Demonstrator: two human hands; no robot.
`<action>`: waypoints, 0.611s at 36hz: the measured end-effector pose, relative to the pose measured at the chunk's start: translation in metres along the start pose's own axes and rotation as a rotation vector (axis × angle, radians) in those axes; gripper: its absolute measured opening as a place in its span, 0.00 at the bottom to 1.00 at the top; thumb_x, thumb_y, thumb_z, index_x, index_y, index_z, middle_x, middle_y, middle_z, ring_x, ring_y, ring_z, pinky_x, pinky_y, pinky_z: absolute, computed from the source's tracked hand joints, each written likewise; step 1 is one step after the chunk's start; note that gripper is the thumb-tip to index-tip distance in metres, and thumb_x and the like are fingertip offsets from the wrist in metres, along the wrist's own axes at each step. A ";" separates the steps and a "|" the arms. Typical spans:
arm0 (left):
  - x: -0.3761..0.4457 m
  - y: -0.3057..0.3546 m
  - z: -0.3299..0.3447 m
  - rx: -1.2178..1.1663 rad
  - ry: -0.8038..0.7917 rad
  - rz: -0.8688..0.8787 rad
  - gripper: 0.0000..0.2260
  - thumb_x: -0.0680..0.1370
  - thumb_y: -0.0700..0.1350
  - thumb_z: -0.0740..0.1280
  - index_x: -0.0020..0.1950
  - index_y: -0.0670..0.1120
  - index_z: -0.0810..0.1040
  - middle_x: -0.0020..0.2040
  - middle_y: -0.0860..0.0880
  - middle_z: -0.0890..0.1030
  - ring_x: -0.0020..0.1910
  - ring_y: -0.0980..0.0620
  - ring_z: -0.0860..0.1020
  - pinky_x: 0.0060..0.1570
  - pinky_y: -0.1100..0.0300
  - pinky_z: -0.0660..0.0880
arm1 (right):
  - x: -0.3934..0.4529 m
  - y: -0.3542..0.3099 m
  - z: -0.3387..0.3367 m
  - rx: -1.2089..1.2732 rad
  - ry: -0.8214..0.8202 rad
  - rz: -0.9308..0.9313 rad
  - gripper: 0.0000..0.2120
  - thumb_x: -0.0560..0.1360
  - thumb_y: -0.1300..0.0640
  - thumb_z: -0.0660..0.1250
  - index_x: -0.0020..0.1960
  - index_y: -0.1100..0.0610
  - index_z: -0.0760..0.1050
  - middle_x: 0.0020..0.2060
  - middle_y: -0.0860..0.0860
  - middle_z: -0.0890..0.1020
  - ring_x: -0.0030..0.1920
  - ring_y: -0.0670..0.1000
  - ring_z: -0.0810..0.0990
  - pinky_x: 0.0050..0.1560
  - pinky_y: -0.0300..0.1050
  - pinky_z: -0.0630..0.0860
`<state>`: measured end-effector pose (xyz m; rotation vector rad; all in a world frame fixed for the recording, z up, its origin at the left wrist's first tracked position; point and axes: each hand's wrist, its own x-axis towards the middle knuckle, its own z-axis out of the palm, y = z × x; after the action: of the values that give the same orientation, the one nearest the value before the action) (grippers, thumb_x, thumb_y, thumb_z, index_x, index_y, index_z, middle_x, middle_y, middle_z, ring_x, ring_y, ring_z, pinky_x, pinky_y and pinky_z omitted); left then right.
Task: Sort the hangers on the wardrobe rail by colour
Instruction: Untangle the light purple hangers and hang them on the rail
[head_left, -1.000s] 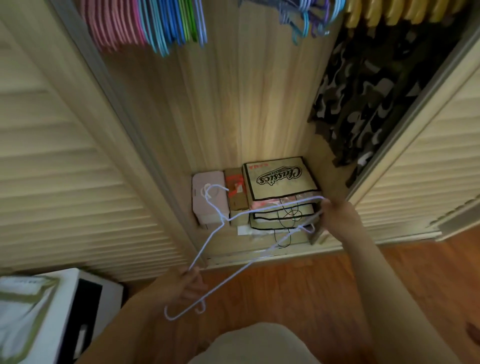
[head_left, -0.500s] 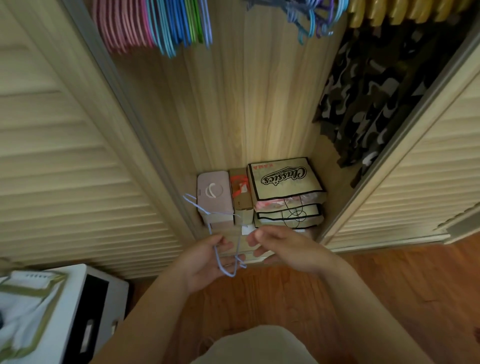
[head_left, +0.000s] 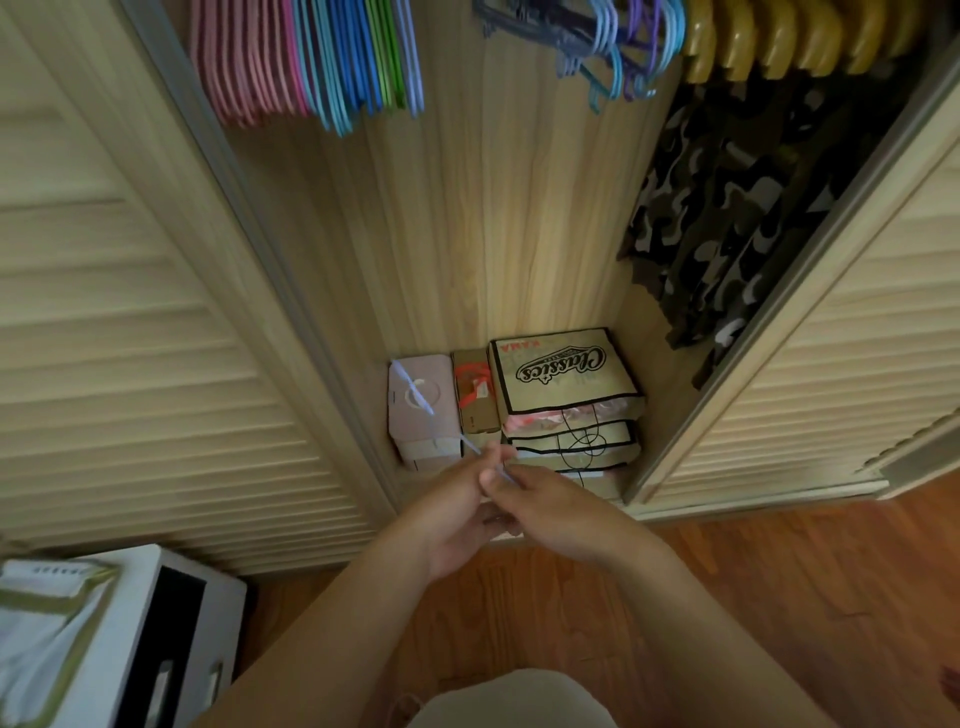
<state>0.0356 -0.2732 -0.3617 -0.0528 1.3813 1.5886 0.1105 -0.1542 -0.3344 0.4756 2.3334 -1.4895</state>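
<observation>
A thin pale blue hanger (head_left: 415, 392) shows edge-on as a slim line running from the pink box down into my hands. My left hand (head_left: 457, 514) and my right hand (head_left: 545, 509) meet low in front of the wardrobe, and both pinch that hanger. Most of the hanger is hidden between my fingers. Overhead at the top edge hang pink hangers (head_left: 244, 57), then blue and green hangers (head_left: 358, 57), a loose bunch of blue and purple hangers (head_left: 618, 47), and yellow hangers (head_left: 779, 36) at the right.
On the wardrobe floor sit a pink box (head_left: 421, 410), a brown carton (head_left: 475, 395) and stacked "Classics" bags (head_left: 563, 374). Camouflage clothing (head_left: 727, 208) hangs at the right. Louvred doors (head_left: 130, 338) flank the opening. A white cabinet (head_left: 156, 639) stands at lower left.
A second ago my hands were spread wide, each at one end of the hanger. They have come together in front of the boxes, and the hanger now points edge-on toward the pink box.
</observation>
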 end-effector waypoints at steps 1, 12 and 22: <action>0.001 0.006 0.005 0.049 0.018 -0.005 0.23 0.80 0.62 0.62 0.67 0.48 0.78 0.64 0.40 0.81 0.61 0.42 0.82 0.59 0.48 0.79 | 0.003 0.000 0.001 0.036 0.055 0.011 0.24 0.84 0.39 0.52 0.71 0.51 0.74 0.59 0.49 0.81 0.55 0.47 0.79 0.56 0.44 0.74; -0.010 0.136 0.003 0.632 0.424 0.716 0.09 0.86 0.51 0.60 0.57 0.52 0.79 0.48 0.58 0.81 0.48 0.57 0.81 0.49 0.61 0.75 | 0.020 -0.047 -0.064 0.410 0.444 -0.048 0.21 0.85 0.47 0.56 0.48 0.57 0.81 0.35 0.49 0.76 0.37 0.53 0.77 0.45 0.54 0.77; -0.091 0.313 -0.032 1.153 1.311 1.711 0.24 0.76 0.43 0.68 0.72 0.40 0.74 0.75 0.32 0.65 0.76 0.30 0.63 0.76 0.40 0.59 | 0.031 -0.157 -0.139 0.417 0.638 -0.378 0.20 0.86 0.48 0.54 0.54 0.59 0.81 0.44 0.50 0.78 0.42 0.52 0.82 0.52 0.55 0.79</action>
<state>-0.1457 -0.3109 -0.0916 1.3049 3.8103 1.4535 -0.0005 -0.0866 -0.1666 0.7319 2.6814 -2.3040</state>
